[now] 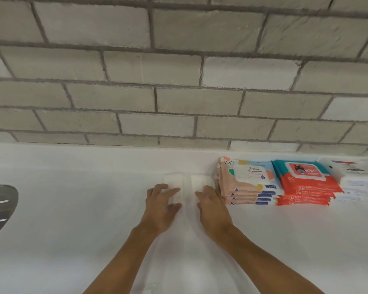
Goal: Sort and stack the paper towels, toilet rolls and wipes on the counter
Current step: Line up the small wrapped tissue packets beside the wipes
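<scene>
Two small white paper packs lie side by side on the white counter (pixel 72 209). My left hand (pixel 160 205) grips the left white pack (pixel 174 183), fingers over its near end. My right hand (pixel 212 205) rests on the right white pack (pixel 200 182), and I cannot tell whether it grips the pack. Right of them stands a stack of peach and blue wipes packs (pixel 248 183). Beside it sits a stack of red and teal wipes packs (pixel 306 183), then a stack of white wipes packs (pixel 359 179) at the right edge.
A grey brick wall (pixel 179 71) rises behind the counter. A dark metal sink edge (pixel 0 206) shows at the far left.
</scene>
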{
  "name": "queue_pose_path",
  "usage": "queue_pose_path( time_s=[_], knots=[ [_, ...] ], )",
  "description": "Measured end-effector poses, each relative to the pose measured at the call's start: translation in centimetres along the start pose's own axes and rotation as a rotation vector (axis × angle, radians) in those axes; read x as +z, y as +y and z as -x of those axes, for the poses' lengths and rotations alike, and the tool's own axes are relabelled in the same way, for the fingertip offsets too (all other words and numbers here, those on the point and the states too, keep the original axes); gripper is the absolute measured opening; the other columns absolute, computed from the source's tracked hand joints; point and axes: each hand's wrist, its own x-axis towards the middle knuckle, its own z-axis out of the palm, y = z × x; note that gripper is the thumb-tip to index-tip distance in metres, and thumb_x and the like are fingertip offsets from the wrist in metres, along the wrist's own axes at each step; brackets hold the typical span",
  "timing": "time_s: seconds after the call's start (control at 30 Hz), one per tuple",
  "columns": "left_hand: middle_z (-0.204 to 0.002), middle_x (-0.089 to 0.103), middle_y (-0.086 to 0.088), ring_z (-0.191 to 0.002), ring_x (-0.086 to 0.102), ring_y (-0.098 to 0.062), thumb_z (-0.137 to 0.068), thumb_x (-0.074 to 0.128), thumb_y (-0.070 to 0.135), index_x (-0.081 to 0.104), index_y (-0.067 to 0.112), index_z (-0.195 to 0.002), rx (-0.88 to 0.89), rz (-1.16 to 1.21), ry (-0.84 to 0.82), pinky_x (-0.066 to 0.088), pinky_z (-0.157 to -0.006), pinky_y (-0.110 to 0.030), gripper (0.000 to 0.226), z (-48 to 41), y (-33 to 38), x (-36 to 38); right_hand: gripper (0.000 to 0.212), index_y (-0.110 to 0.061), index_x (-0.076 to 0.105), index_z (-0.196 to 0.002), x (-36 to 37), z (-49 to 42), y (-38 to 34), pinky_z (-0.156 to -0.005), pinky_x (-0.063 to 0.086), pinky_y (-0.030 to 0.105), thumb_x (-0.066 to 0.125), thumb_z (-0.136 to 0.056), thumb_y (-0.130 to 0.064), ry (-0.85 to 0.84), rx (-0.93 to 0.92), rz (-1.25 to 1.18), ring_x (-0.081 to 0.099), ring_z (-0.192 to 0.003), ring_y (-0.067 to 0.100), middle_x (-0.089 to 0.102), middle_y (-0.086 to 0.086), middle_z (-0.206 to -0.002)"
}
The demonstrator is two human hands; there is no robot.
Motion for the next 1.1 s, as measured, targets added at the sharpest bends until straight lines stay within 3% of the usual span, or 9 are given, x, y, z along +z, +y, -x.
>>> queue_pose_path(
  time_s=[0.2,0.37,0.47,0.53,0.6,0.67,0.77,0.9,1.1],
  knots=[
    [-0.137,0.044,-0.001,-0.127,0.033,-0.022,-0.091,0.068,0.026,0.068,0.03,-0.121,0.023,-0.007,-0.057,0.026,-0.098,-0.013,0.031,-0.5,0.0,-0.1,0.038,-0.012,0.046,-0.136,0.1,0.0,0.3,-0.105,0.036,0.032,0.048,-0.099,-0.008,0.017,0.022,0.011,0.031,-0.136,0.029,0.033,0.01,-0.146],
    [-0.136,0.046,0.0,-0.127,0.04,-0.019,-0.092,0.065,0.015,0.074,0.027,-0.112,0.062,-0.014,-0.074,0.022,-0.087,0.005,0.024,-0.7,-0.3,-0.5,0.035,-0.008,0.054,-0.129,0.7,0.3,0.4,-0.106,0.038,0.039,0.056,-0.095,-0.006,0.044,0.022,0.082,0.038,-0.131,0.037,0.046,0.014,-0.135],
    [-0.132,0.05,-0.001,-0.123,0.047,-0.017,-0.091,0.065,0.01,0.077,0.026,-0.103,0.066,-0.015,-0.076,0.028,-0.09,0.0,0.023,-0.7,-0.6,-0.7,0.03,-0.005,0.068,-0.106,1.2,0.5,0.5,-0.088,0.053,0.046,0.077,-0.077,-0.003,0.088,0.002,0.078,0.058,-0.107,0.041,0.061,0.017,-0.109],
    [-0.131,0.051,-0.001,-0.12,0.05,-0.016,-0.091,0.065,0.008,0.078,0.025,-0.099,0.058,-0.016,-0.08,0.032,-0.093,-0.005,0.024,-0.8,-0.6,-0.9,0.038,-0.009,0.071,-0.088,1.2,0.2,0.5,-0.07,0.06,0.043,0.092,-0.056,-0.005,0.102,0.008,0.093,0.065,-0.086,0.036,0.064,0.013,-0.091],
    [-0.131,0.052,-0.001,-0.12,0.05,-0.017,-0.092,0.063,0.007,0.078,0.024,-0.1,0.056,-0.025,-0.084,0.032,-0.094,-0.007,0.024,-0.8,-0.4,-1.0,0.043,-0.011,0.071,-0.08,1.1,0.1,0.4,-0.062,0.061,0.038,0.096,-0.046,-0.009,0.162,0.008,0.089,0.066,-0.078,0.032,0.063,0.009,-0.083],
    [-0.132,0.054,-0.002,-0.122,0.05,-0.019,-0.092,0.063,0.007,0.077,0.024,-0.103,0.061,-0.037,-0.082,0.03,-0.096,-0.008,0.025,-0.7,-0.2,-1.2,0.032,-0.008,0.071,-0.087,1.0,0.3,0.4,-0.071,0.059,0.04,0.09,-0.062,-0.011,0.159,-0.021,0.06,0.064,-0.088,0.035,0.063,0.013,-0.092],
    [-0.133,0.054,0.0,-0.124,0.046,-0.021,-0.091,0.066,0.013,0.071,0.027,-0.116,0.082,-0.065,-0.084,0.025,-0.099,-0.009,0.029,-0.3,-0.3,-1.4,0.023,-0.004,0.065,-0.113,0.8,0.9,0.6,-0.096,0.048,0.043,0.062,-0.093,-0.014,0.144,-0.044,-0.01,0.05,-0.115,0.037,0.056,0.016,-0.117],
    [-0.131,0.056,0.006,-0.124,0.044,-0.021,-0.089,0.069,0.024,0.066,0.032,-0.122,0.143,-0.123,-0.048,0.03,-0.101,-0.015,0.034,0.6,0.1,-2.1,0.021,-0.01,0.068,-0.106,0.0,1.9,0.7,-0.088,0.054,0.044,0.069,-0.085,-0.012,0.202,-0.09,-0.047,0.057,-0.103,0.036,0.06,0.012,-0.107],
    [-0.13,0.056,0.011,-0.127,0.042,-0.016,-0.091,0.065,0.031,0.063,0.034,-0.123,0.221,-0.118,-0.057,0.027,-0.104,-0.016,0.032,3.9,2.3,-4.0,0.028,-0.019,0.06,-0.123,-2.9,5.0,0.8,-0.104,0.038,0.028,0.055,-0.096,-0.023,0.192,-0.084,-0.191,0.043,-0.123,0.023,0.052,0.003,-0.126]
  ],
)
